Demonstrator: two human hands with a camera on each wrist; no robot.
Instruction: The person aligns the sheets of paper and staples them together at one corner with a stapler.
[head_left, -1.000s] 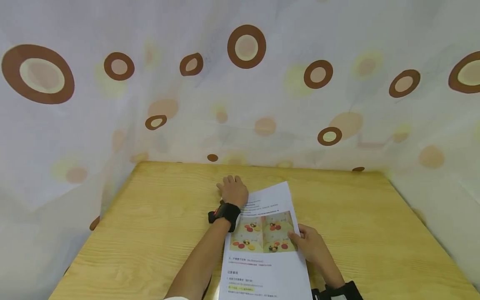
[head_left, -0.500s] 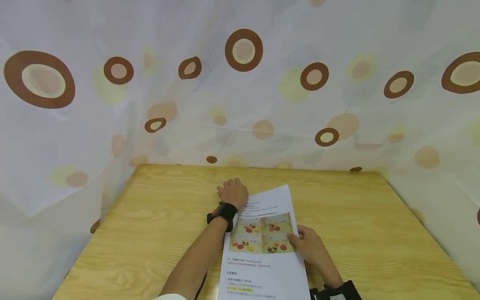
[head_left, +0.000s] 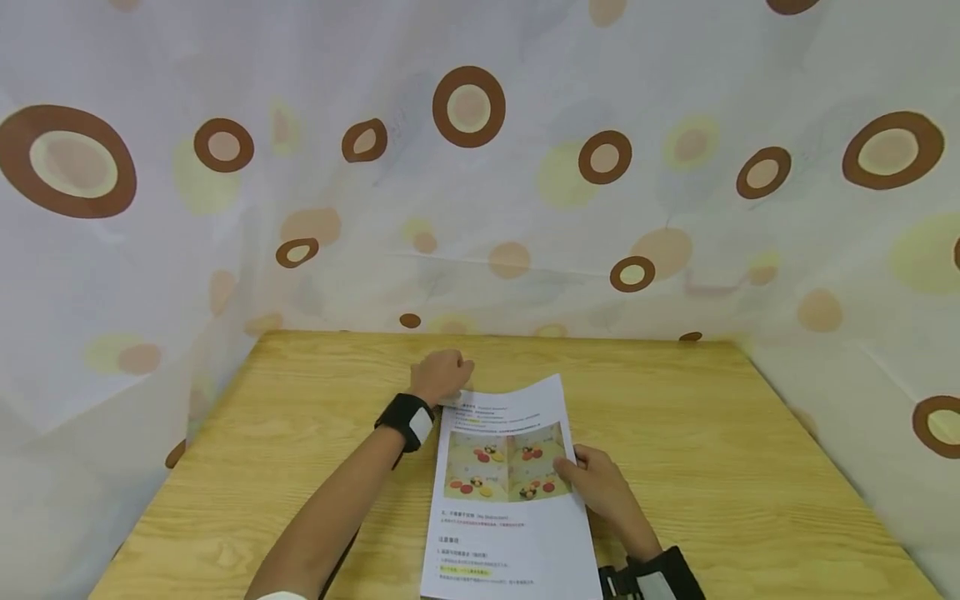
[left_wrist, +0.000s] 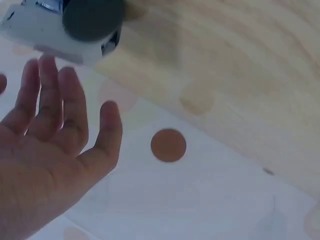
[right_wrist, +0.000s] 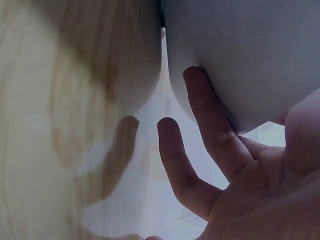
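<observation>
A printed paper sheet with colour photos and text lies on the wooden table, angled away from me. My right hand pinches its right edge, thumb on top beside the photos. In the right wrist view, my fingers lie under the sheet's pale underside. My left hand hovers at the sheet's far left corner and is turned on its side. In the left wrist view the left hand has straight, spread fingers and holds nothing.
A white curtain with brown and yellow circles hangs round the table at the back and on both sides. Black wrist bands sit on the left wrist and the right wrist. Bare wood shows left and right of the sheet.
My left hand has lifted off the top of the sheet and moved left to its corner, turning sideways. The sheet has shifted slightly left. My right hand keeps its hold.
</observation>
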